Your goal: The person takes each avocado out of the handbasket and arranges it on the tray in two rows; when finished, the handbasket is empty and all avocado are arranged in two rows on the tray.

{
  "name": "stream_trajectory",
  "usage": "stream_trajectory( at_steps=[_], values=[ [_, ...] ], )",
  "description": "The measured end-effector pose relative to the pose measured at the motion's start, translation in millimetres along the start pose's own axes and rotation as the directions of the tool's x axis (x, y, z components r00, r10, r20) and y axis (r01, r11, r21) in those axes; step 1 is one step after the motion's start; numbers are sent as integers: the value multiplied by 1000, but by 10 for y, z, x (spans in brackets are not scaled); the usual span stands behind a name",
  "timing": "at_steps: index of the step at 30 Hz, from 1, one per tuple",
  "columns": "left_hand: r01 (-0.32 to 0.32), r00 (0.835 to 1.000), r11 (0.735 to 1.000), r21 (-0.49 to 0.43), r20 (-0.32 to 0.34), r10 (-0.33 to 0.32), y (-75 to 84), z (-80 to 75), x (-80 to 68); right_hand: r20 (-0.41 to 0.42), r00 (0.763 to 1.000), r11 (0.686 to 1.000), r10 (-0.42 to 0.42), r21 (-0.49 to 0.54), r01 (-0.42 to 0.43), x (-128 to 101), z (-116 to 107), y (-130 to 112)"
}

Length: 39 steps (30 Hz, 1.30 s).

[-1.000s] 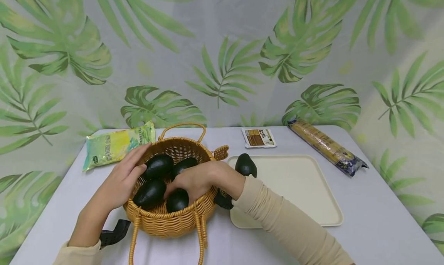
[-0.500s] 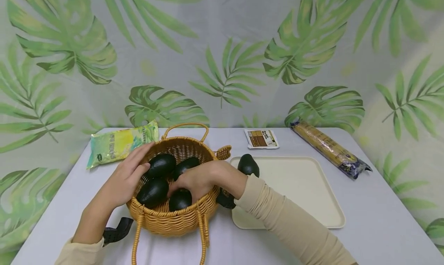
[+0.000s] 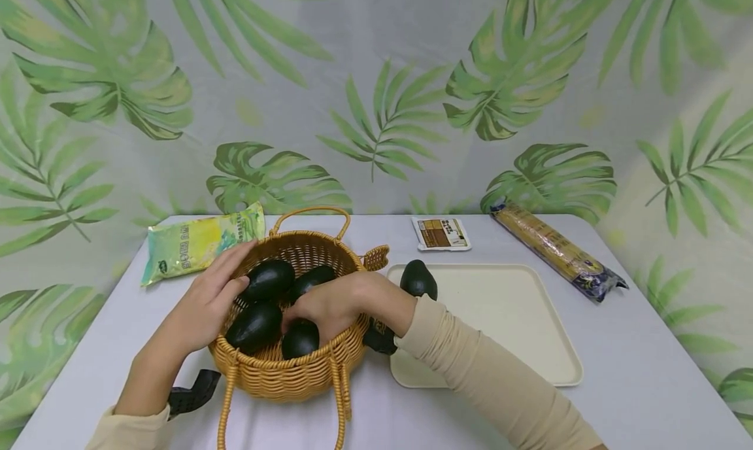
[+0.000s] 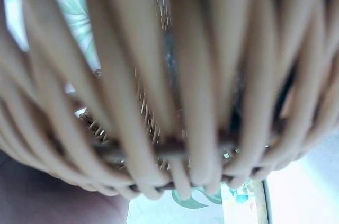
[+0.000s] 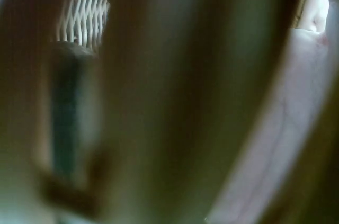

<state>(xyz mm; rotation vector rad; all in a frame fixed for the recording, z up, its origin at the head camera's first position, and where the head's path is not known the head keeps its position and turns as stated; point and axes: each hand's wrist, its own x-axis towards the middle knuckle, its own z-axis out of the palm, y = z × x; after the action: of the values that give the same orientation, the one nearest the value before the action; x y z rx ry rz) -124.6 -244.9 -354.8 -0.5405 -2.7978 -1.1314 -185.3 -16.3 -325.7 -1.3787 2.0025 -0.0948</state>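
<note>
Leaf-printed cloth hangs behind everything I see, green fronds on pale fabric, and below it lies the grey desk (image 3: 635, 345). On its right half sits a cream tray (image 3: 512, 326), with one dark avocado (image 3: 418, 278) standing at the tray's far left corner. Left of the tray is the wicker basket (image 3: 294, 371), holding several more avocados; up close my left wrist view shows only its woven strands, and my right wrist view is too blurred to read. My left hand (image 3: 202, 306) lies along the basket's left rim, fingers fairly straight, touching the far-left avocado in the basket (image 3: 267, 280). My right hand (image 3: 332, 303) reaches into the basket from the right, fingers curled over the nearest avocado (image 3: 300, 340) and gripping it. Along the desk's far edge lie a yellow-green packet (image 3: 197, 244) at left, a long wrapped pack (image 3: 555, 250) at right, and a small sachet (image 3: 441, 233) between them.
</note>
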Motion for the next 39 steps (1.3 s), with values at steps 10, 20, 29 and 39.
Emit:
stream_trajectory(
  at_steps=[10,20,29,39],
  values=[
    [-5,1000,1000,3,-3,5,2,4,-4,35,999,1000,-8,-14,8,3,-6,-6],
    [-6,1000,1000,1,-9,6,10,5,-3,98,993,997,69,10,-70,0,-16,-18],
    [-4,1000,1000,2,-7,4,-8,4,-14,59,996,997,71,-3,-71,14,-9,-22],
    [-7,1000,1000,-3,-7,7,-13,9,-1,-98,995,1000,19,-12,-20,-34,9,8]
  ],
)
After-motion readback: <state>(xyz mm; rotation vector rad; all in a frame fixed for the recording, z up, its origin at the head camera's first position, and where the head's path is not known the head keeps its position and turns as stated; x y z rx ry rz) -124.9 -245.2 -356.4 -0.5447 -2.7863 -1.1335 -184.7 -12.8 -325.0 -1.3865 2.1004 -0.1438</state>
